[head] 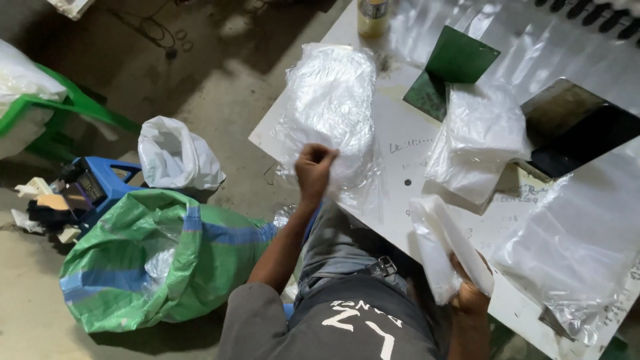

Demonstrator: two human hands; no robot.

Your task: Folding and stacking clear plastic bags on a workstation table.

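My left hand (313, 168) is closed on the lower edge of a clear plastic bag (330, 107) that lies crumpled on the near-left corner of the white table (407, 143). My right hand (469, 293) grips a folded white plastic piece (445, 247) at the table's near edge, above my lap. A second heap of clear plastic bags (477, 137) rests on the table between my hands and a little beyond them. A large clear plastic sheet (580, 240) covers the table's right side.
A green angled metal plate (450, 70) and a dark flat panel (577, 127) sit on the table, with a bottle (372, 17) at the far edge. On the floor to the left are a green-and-blue woven sack (153, 260), a white bag (177, 157), a blue stool (100, 187) and a green chair (63, 107).
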